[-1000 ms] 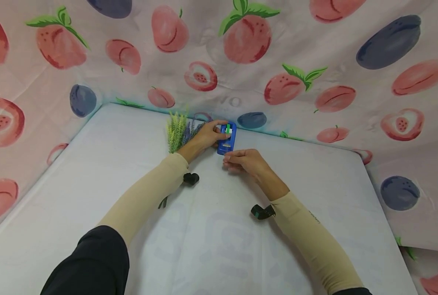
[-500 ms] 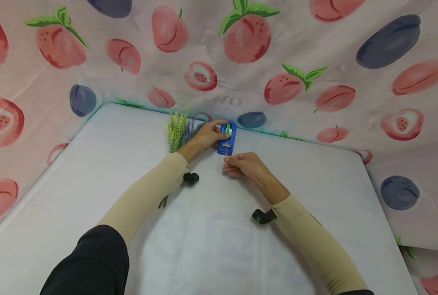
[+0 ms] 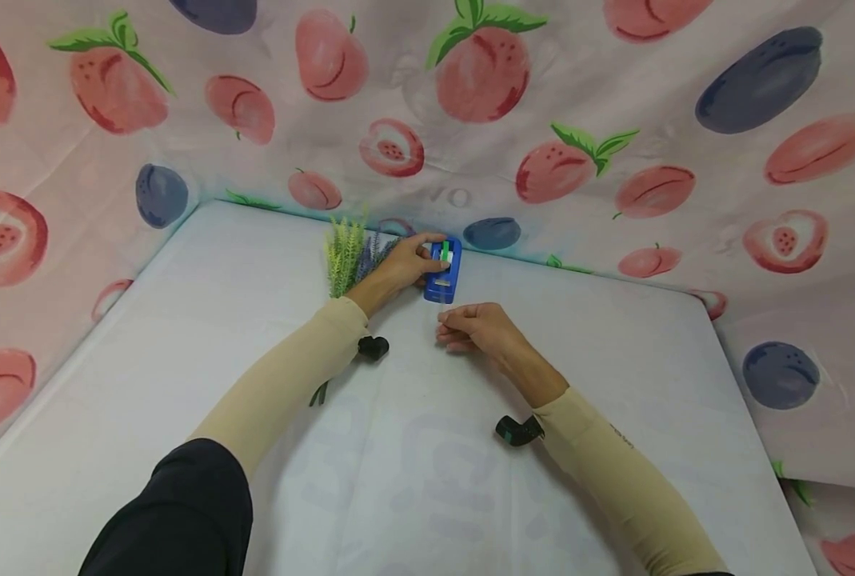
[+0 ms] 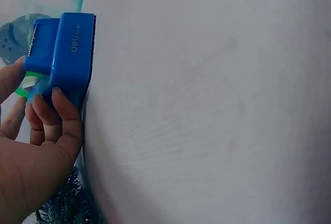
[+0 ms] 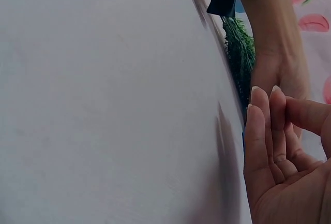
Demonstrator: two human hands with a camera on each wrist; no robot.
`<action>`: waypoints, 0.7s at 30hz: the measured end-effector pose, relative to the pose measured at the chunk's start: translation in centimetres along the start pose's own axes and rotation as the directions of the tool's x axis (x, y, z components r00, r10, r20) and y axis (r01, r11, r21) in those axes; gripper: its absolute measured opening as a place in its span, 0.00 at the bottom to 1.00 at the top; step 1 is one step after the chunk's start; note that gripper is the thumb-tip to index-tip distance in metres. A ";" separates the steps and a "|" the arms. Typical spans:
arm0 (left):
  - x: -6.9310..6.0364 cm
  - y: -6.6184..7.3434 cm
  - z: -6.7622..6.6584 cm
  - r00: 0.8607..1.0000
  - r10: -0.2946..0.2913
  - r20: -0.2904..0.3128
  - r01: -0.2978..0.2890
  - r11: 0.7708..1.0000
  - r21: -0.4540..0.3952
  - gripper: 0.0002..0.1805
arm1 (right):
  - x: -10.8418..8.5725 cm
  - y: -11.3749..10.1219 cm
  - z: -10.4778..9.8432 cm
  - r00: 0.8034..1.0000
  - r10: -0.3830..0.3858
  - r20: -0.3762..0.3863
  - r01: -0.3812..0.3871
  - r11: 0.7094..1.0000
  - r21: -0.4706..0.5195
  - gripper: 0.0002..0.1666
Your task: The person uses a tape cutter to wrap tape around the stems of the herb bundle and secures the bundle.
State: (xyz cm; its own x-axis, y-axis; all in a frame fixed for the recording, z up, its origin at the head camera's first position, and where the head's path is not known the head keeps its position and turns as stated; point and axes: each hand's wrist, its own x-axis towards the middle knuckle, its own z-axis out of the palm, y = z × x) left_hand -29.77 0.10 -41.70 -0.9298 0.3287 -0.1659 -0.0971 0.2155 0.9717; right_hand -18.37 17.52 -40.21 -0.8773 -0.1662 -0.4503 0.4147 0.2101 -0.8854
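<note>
A blue tape dispenser (image 3: 440, 292) stands near the table's back edge, with a green and white roll inside. My left hand (image 3: 401, 266) grips it from the left; in the left wrist view several fingers curl against the blue body (image 4: 75, 48), beside its toothed cutter. A faint clear strip of tape (image 3: 442, 307) runs from the dispenser's near end to my right hand (image 3: 488, 330). There, thumb and a finger pinch its end, the other fingers loosely bent. In the right wrist view the right hand (image 5: 289, 182) shows the pinch, but the tape is hard to make out.
Yellow-green artificial flower sprigs (image 3: 344, 260) and purple ones (image 3: 371, 258) lie left of the dispenser, partly under my left forearm, their stems (image 3: 319, 394) showing below it. A white cloth covers the table (image 3: 427, 464); a fruit-patterned curtain (image 3: 470, 160) hangs close behind its back edge.
My right hand has moved slightly toward me, away from the dispenser, and more of the clear strip shows between them. My left hand and the dispenser have stayed in place.
</note>
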 end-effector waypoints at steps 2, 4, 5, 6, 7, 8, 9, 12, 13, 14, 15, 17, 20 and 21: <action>0.0 0.0 -0.1 1.000 0.000 -0.002 0.000 1.000 0.003 0.29 | -0.1 0.0 0.2 1.000 -0.002 0.002 0.002 1.000 -0.003 0.20; 0.1 -0.1 -0.1 1.000 0.001 -0.001 -0.001 1.000 0.007 0.29 | -0.2 0.1 0.3 1.000 -0.010 0.001 0.010 1.000 -0.008 0.20; 0.1 -0.1 -0.1 1.000 0.001 -0.002 -0.001 1.000 0.007 0.29 | -0.3 0.1 0.2 1.000 -0.014 0.001 0.014 1.000 -0.009 0.20; 0.1 -0.1 -0.1 1.000 0.002 -0.001 -0.002 1.000 0.005 0.29 | -0.3 0.1 0.2 1.000 -0.015 0.000 0.015 1.000 -0.011 0.21; 0.2 -0.1 0.0 1.000 0.001 0.000 -0.001 1.000 0.003 0.30 | -0.3 0.2 0.2 1.000 -0.018 -0.002 0.018 1.000 -0.012 0.21; 0.2 -0.2 0.1 1.000 0.000 0.002 0.000 1.000 0.004 0.30 | -0.4 0.2 0.1 1.000 -0.018 -0.003 0.018 1.000 -0.013 0.21; 0.2 -0.1 0.1 1.000 0.000 0.003 0.000 1.000 0.001 0.30 | -0.4 0.3 0.1 1.000 -0.016 -0.006 0.016 1.000 -0.012 0.21; 0.3 -0.2 0.3 1.000 -0.002 0.011 0.002 1.000 -0.006 0.29 | -0.5 0.4 0.0 1.000 -0.007 -0.014 0.007 1.000 -0.016 0.20; 0.3 -0.2 0.3 1.000 -0.001 0.015 0.001 1.000 -0.007 0.29 | -0.6 0.4 0.0 1.000 -0.007 -0.016 0.006 1.000 -0.019 0.20; 0.3 -0.2 0.4 1.000 -0.001 0.019 0.001 1.000 -0.008 0.29 | -0.6 0.4 -0.1 1.000 -0.005 -0.019 0.004 1.000 -0.021 0.19; 0.3 -0.2 0.4 1.000 -0.001 0.021 0.001 1.000 -0.010 0.29 | -0.6 0.4 0.0 1.000 -0.003 -0.022 0.003 1.000 -0.025 0.19; 0.3 -0.2 0.3 1.000 0.000 0.021 0.000 1.000 -0.006 0.29 | -0.7 0.4 -0.1 1.000 -0.007 -0.022 0.006 0.999 -0.034 0.19; 0.1 -0.1 0.1 1.000 -0.001 0.009 0.000 1.000 0.010 0.30 | -0.6 0.3 0.1 1.000 -0.016 -0.016 0.015 0.999 -0.045 0.18; 0.0 -0.1 0.0 1.000 -0.001 0.004 0.001 1.000 0.014 0.30 | -0.6 0.2 0.2 1.000 -0.018 -0.012 0.017 0.999 -0.049 0.18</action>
State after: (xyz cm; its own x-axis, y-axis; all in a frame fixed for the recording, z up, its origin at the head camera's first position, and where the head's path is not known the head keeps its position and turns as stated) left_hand -29.79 0.05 -41.75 -0.9282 0.3320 -0.1678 -0.0933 0.2288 0.9690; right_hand -17.69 17.48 -40.19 -0.8873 -0.1585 -0.4331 0.3872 0.2539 -0.8863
